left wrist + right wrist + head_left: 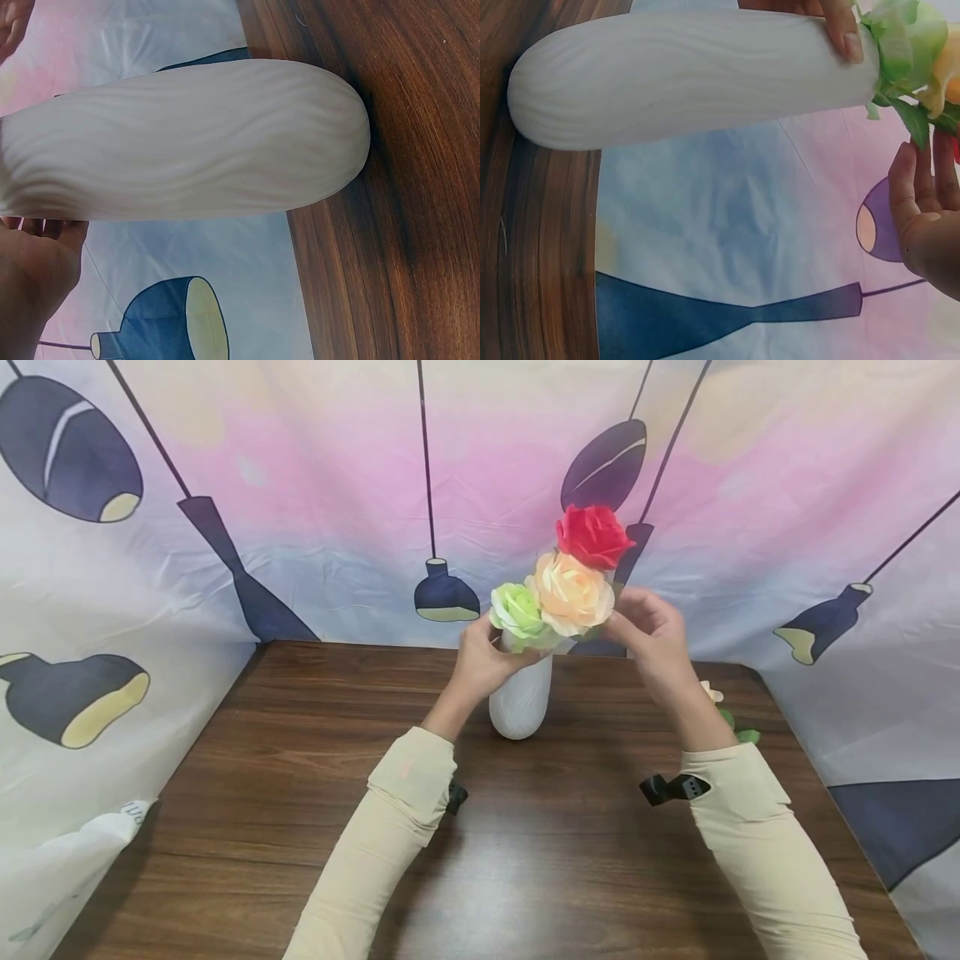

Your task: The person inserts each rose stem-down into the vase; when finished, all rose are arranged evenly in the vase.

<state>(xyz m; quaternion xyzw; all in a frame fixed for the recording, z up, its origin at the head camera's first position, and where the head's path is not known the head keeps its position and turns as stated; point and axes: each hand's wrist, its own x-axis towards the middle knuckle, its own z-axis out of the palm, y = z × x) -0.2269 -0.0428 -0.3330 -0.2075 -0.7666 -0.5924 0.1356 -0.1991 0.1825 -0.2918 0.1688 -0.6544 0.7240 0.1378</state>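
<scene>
A tall white vase (520,697) with a wavy surface stands upright on the table. My left hand (482,658) grips it near its mouth, with the thumb across the front. In the right wrist view the left fingertips (852,46) lie against the vase wall. Above the mouth are a green rose (517,610), a peach rose (572,593) and a red rose (596,536). My right hand (654,631) pinches the right edge of the peach rose. Its fingers (924,187) reach the green leaf (913,120) under the blooms. The stems inside the vase are hidden.
On the brown wooden table (315,793), another pale flower (712,692) with green leaves (747,736) lies at the right edge, partly behind my right forearm. A printed cloth (337,527) with lamp drawings hangs behind and at both sides.
</scene>
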